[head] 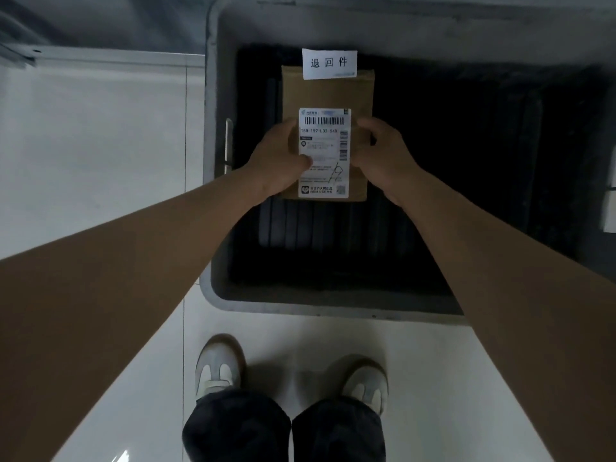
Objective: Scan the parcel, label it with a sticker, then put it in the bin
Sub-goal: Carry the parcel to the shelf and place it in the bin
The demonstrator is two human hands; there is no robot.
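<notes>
A brown cardboard parcel (328, 91) hangs over the dark inside of a large grey bin (213, 181). It carries a white shipping label (325, 141) with barcodes on its near half and a white sticker (329, 63) with three printed characters at its far edge. My left hand (278, 158) grips the parcel's left side, thumb on the shipping label. My right hand (383, 155) grips the right side. Both arms reach forward from the bottom corners.
The bin stands on a pale tiled floor (100, 161), its near rim (333, 308) just ahead of my two shoes (220, 365). A metal handle (228, 145) runs along the bin's left inner wall. A pale object (610, 208) shows at the right edge.
</notes>
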